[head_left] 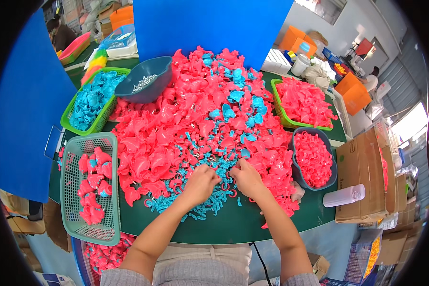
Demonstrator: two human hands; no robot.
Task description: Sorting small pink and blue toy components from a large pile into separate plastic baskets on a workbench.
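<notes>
Many small blue plastic strips (212, 208) are lying on the green table (195, 234), on the near side of the heaped pink plastic parts (148, 162). The left hand (200, 184) and right hand (247, 177) are reaching among them, fingers curling inward; whether the fingertips are clamping on anything, I cannot tell.

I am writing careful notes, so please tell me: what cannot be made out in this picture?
All in the head view:
Contents, if any, of left grip and right grip: hidden by the grips themselves.
Silver pieces in the dark bowl: too small for exact shapes.
Lower layers of the pink pile: covered by parts above.
</notes>
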